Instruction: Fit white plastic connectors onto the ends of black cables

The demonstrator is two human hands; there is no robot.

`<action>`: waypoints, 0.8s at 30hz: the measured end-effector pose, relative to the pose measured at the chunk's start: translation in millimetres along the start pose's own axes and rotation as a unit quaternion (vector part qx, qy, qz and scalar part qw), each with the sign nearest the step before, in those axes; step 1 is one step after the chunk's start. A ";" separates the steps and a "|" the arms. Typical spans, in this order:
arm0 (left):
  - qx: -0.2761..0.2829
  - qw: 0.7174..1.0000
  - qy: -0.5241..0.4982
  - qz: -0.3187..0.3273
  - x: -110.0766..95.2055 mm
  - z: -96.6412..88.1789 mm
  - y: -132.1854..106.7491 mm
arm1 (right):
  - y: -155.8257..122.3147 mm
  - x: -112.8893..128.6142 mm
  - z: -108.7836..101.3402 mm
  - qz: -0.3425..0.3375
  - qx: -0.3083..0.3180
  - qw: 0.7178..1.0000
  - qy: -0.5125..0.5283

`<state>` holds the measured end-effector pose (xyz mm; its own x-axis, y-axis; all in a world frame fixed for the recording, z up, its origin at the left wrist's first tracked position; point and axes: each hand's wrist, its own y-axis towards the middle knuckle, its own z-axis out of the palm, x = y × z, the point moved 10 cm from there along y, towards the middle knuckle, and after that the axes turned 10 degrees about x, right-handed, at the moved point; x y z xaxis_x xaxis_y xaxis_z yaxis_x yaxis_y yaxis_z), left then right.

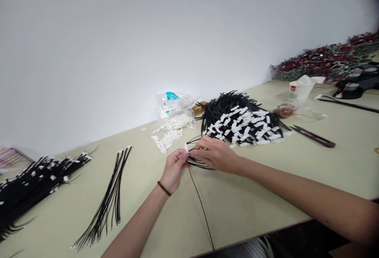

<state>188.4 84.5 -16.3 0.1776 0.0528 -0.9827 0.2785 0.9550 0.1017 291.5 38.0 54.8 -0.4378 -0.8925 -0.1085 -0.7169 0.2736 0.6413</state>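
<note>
My left hand (175, 166) pinches a small white connector housing (186, 147) between thumb and fingers. Black wires (201, 164) fan out of the housing to the right, and one loose wire (201, 202) hangs down toward the table's front edge. With fingers closed on the black wires close to the housing, my right hand (217, 154) meets the left. Its fingertips are partly hidden. Behind the hands lies a large heap of black cables with white connectors (237, 119). Loose white housings (167, 140) are scattered left of that heap, by a clear plastic bag (174, 112).
Two wire bundles (109, 194) lie at left, beside a thick cable pile (32, 187). Dark-handled snips (314, 136) rest at right, near a paper cup (301, 90) and a wrapped brown item (283, 110). Red and green wiring (325, 62) fills the back right corner.
</note>
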 end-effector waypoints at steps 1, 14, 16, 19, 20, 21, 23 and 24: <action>0.000 1.000 0.001 -0.001 0.2 0.2 0.0 | -0.1 0.0 0.7 0.000 0.002 1.000 0.000; 0.000 1.000 0.002 -0.007 1.2 0.7 -0.3 | 0.1 1.0 3.3 -0.002 0.011 1.000 -0.003; 0.001 1.000 0.002 -0.009 1.5 0.7 -0.1 | 0.2 1.0 3.6 -0.001 0.013 1.000 -0.002; 0.001 1.000 0.005 -0.009 1.4 0.8 -0.1 | 0.6 1.2 4.8 0.000 0.022 1.000 -0.001; 0.000 1.000 0.007 -0.010 1.4 0.7 -0.1 | 0.9 1.2 5.3 0.000 0.025 1.000 0.000; -0.001 1.000 0.007 -0.010 1.4 0.5 -0.2 | 1.3 1.2 5.6 0.001 0.028 1.000 0.001; -0.001 1.000 0.007 -0.010 1.4 0.5 -0.2 | 1.9 1.0 5.6 0.002 0.030 1.000 0.001; -0.001 1.000 0.006 -0.010 1.5 0.6 -0.2 | 2.2 0.9 5.4 0.002 0.029 1.000 0.001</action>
<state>189.2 84.3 -17.7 0.1602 0.0367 -0.9864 0.2801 0.9565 0.0811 286.7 39.7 52.0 -0.4395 -0.8922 -0.1042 -0.7458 0.2978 0.5958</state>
